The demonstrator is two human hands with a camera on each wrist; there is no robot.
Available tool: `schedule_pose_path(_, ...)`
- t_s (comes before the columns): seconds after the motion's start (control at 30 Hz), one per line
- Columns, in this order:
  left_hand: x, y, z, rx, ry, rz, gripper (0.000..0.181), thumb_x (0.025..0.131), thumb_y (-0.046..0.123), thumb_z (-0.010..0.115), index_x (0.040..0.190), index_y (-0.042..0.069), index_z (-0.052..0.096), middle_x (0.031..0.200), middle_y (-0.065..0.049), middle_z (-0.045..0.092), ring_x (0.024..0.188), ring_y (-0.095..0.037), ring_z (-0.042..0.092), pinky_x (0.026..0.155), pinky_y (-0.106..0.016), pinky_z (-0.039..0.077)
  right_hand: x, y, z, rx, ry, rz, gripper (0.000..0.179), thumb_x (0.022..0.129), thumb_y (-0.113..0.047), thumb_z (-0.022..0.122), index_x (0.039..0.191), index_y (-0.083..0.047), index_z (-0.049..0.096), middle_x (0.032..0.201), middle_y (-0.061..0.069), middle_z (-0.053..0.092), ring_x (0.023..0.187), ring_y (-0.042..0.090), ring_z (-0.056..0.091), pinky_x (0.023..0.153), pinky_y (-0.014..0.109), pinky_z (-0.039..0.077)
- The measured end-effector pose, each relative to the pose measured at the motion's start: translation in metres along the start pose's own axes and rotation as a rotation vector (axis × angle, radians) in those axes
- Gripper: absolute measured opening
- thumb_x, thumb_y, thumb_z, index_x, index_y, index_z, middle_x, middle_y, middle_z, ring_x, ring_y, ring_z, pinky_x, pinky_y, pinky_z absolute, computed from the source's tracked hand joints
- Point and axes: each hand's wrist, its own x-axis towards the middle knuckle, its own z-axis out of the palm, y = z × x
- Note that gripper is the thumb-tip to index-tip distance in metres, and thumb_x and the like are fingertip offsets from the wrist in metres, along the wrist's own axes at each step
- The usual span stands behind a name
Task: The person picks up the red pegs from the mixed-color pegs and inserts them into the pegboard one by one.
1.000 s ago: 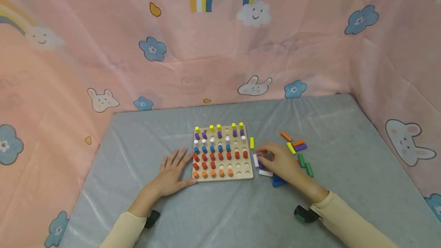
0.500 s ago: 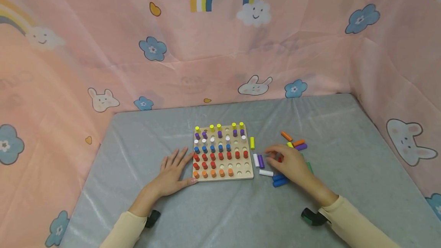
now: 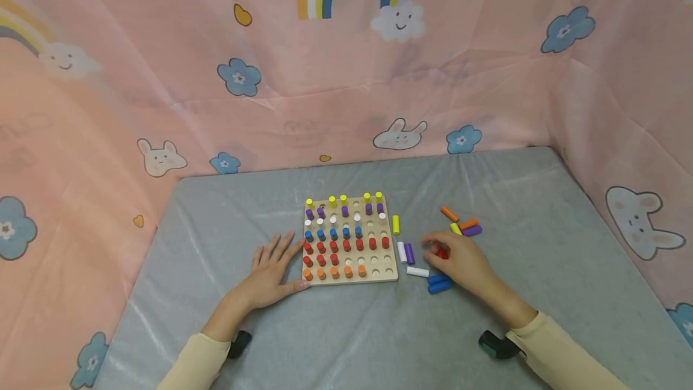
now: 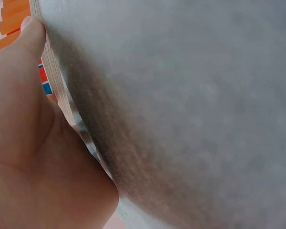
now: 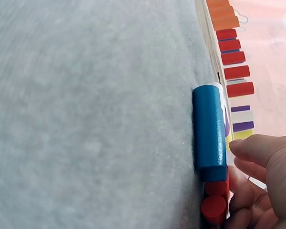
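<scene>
A wooden pegboard (image 3: 381,263) carries rows of upright yellow, purple, white, blue, red and orange pegs, with some holes bare. My left hand (image 3: 272,274) lies spread at its left side, the thumb touching the board's near left corner. To the right of the board, my right hand (image 3: 462,262) hovers low over loose pegs, fingers loosely bent and thumb apart from them. Red pegs (image 3: 443,251) show in the gap by its fingers; in the right wrist view, red pegs (image 5: 214,210) lie beside the curled fingers. Two blue pegs (image 3: 439,287) lie just nearer the body.
Between board and right hand lie a yellow peg (image 3: 396,225), a white peg (image 3: 401,253), a purple peg (image 3: 409,253) and another white peg (image 3: 417,272). Farther right are orange pegs (image 3: 449,214) and a purple peg (image 3: 473,230). Grey cloth covers the table (image 3: 325,336).
My right hand has moved right, away from the white and purple pegs beside the board, to the red pegs, and now covers the green ones. The left hand has stayed still.
</scene>
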Motion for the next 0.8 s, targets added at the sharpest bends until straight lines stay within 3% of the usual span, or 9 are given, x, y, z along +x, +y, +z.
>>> schedule_pose_path(0.47,0.000,0.000,0.000,0.006,0.007,0.007,0.092,0.088,0.058,0.065,0.160,0.025,0.018,0.169,-0.007,0.007,0.155,-0.039,0.003,0.117,-0.070,0.003,-0.003,0.010,-0.006,-0.026,0.058,-0.007,0.024,0.080,-0.014,0.082,0.103,-0.010,0.073,0.072,-0.006,0.058,0.062,0.002,0.041,0.055,0.019,0.035)
schedule_pose_path(0.8,0.000,0.000,0.000,0.008,0.009,0.009,0.092,0.088,0.058,0.065,0.160,0.026,0.018,0.169,-0.007,0.008,0.155,-0.039,0.004,0.117,-0.070,0.004,-0.003,0.009,-0.009,-0.048,0.029,0.047,0.023,0.081,-0.014,0.081,0.103,-0.010,0.073,0.071,-0.006,0.058,0.062,0.005,0.044,0.055,0.021,0.035)
